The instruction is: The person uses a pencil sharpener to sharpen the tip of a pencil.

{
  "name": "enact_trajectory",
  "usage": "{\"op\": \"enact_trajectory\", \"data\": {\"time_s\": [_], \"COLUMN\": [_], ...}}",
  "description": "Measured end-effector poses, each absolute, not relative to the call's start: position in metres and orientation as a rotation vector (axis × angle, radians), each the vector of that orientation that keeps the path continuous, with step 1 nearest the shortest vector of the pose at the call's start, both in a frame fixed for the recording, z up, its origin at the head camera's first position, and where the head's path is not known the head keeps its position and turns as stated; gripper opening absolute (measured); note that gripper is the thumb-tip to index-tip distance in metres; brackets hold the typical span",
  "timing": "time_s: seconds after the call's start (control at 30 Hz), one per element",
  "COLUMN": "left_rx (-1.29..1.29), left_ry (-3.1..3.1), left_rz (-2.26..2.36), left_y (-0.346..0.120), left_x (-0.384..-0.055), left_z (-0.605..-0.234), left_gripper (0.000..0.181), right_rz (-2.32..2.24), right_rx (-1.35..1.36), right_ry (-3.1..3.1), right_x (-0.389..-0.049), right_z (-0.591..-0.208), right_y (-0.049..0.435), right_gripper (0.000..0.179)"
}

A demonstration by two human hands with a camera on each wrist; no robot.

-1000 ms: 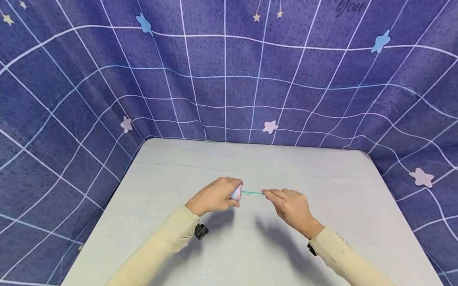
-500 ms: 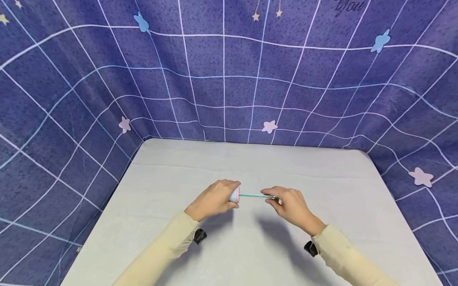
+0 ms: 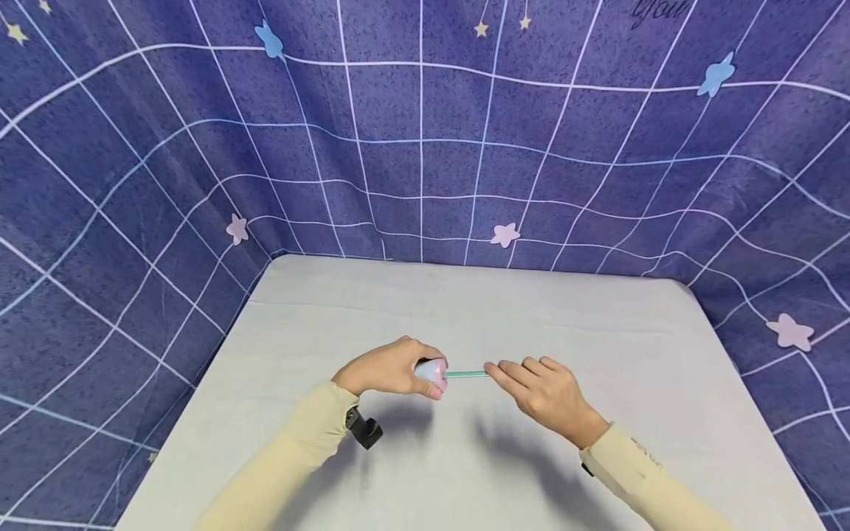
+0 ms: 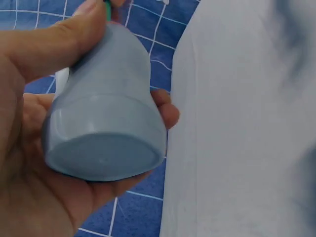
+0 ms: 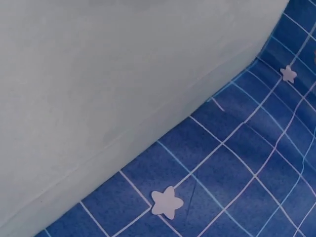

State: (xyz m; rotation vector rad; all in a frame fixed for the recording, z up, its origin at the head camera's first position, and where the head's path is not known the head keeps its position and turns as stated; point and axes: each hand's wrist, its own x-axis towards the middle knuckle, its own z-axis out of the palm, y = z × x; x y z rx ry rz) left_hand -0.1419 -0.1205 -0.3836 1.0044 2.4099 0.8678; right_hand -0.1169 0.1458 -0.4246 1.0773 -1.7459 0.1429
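Observation:
My left hand (image 3: pixel 385 369) grips a pale blue pencil sharpener (image 3: pixel 428 371) with a pink end, held tilted above the table. Up close in the left wrist view, the sharpener (image 4: pixel 106 113) has a smooth, bottle-like body with a flat oval base, and my thumb and fingers wrap round it. A thin green pencil (image 3: pixel 465 374) runs from the pink end toward the right. The fingers of my right hand (image 3: pixel 544 394) pinch its far end, which they hide. The right wrist view shows neither hand.
A white-covered table (image 3: pixel 345 302) lies under both hands. Purple-blue cloth (image 3: pixel 392 169) with a line grid and stars hangs along its back and sides. Black wrist cameras (image 3: pixel 364 428) are strapped at the sleeves.
My right fingers opened round the pencil's end half a second ago, showing its tip, and now cover it again. The left hand has tilted, baring more of the sharpener. Both hands sit slightly lower.

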Motion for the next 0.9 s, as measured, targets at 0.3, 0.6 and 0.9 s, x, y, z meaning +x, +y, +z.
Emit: {"op": "enact_trajectory", "data": {"time_s": [0.3, 0.6, 0.9], "left_rx": [1.44, 2.036, 1.477], "left_ry": [2.921, 3.276, 3.207], "left_rz": [0.489, -0.243, 0.144], "left_y": [-0.113, -0.103, -0.106], "left_x": [-0.13, -0.116, -0.121], "left_z": [-0.389, -0.391, -0.397], "left_gripper": [0.051, 0.02, 0.055], "right_rz": [1.24, 2.42, 1.243], "right_rx": [0.865, 0.724, 0.955], "right_ry": [-2.63, -2.832, -2.639], "right_x": [-0.112, -0.121, -0.118], "right_z": [-0.418, -0.419, -0.421], "right_y": [0.143, 0.156, 0.151], "right_gripper": [0.016, 0.029, 0.021]}}
